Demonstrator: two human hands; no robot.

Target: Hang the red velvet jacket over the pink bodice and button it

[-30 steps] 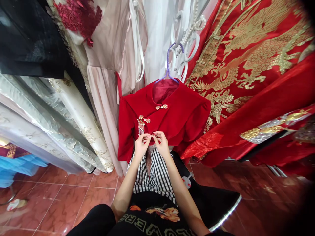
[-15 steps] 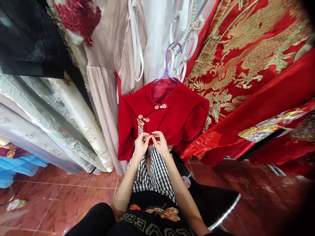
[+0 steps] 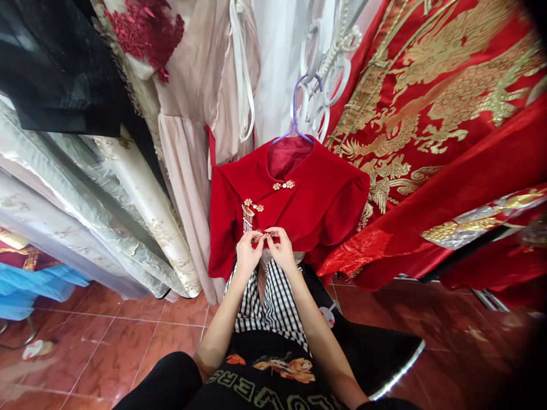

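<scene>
A red velvet jacket [image 3: 325,193] hangs in front of me on a purple hanger [image 3: 294,108]. Its collar carries a flower-shaped clasp [image 3: 284,185], and a second flower clasp [image 3: 253,205] sits lower on the slanted front edge. Beside that one hangs a beaded tassel brooch [image 3: 248,218]. My left hand [image 3: 249,250] and my right hand [image 3: 280,247] meet at the jacket's lower front edge. Both are closed in a pinch on a small flower clasp [image 3: 265,235] there, mostly covered by my fingertips. Whether its two halves are joined, I cannot tell.
Pale dresses [image 3: 183,142] hang close on the left, next to a black garment [image 3: 64,85]. To the right are red garments with gold dragon embroidery [image 3: 419,108]. A white ring-patterned rack [image 3: 335,85] stands behind the hanger. Red tiles [image 3: 141,336] cover the floor.
The view has shifted slightly, so the jacket and racks sit a little further right. Both hands stay pinched at the same lower clasp, with only small finger movement.
</scene>
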